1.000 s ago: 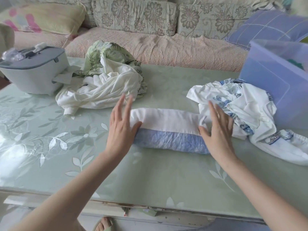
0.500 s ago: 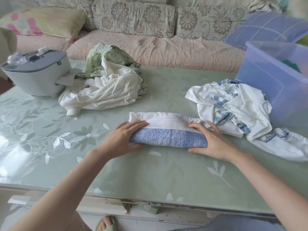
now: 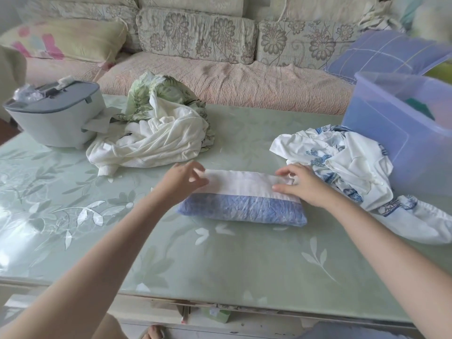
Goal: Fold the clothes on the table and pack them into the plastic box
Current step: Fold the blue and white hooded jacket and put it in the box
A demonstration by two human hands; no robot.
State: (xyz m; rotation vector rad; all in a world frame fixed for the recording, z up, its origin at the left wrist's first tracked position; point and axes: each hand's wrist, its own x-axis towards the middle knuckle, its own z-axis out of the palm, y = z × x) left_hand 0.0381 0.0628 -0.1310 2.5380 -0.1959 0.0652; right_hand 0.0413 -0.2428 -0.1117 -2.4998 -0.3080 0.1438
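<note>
Left hand sits at the far-left corner of the folded garment. Its fingers are motion-blurred, so I can't tell whether they pinch the white edge or only touch it. Right hand is on the far-right end with fingers curled over the white band and thumb underneath, which looks like a grip on that corner.

The garment is a compact rectangle, white band on the far side and blue band on the near side, flat on the table in front of the person. Hands at the two far corners suggest either one more fold toward the body or a two-ended lift to keep the stack from unrolling. My read is that folding is nearly done on this piece.

The plastic box stands at the right rear of the table, open side up and something green inside. It is on the right-hand side, so the transfer path is short.

Queue:
- A crumpled blue-print garment lies between the folded piece and the box, touching the box wall, so a low slide would snag on it. Lifting over looks safer.
- A cream-and-green heap lies far left, against a grey appliance.

Task is early: one item folded, none of the visible pieces packed.
</note>
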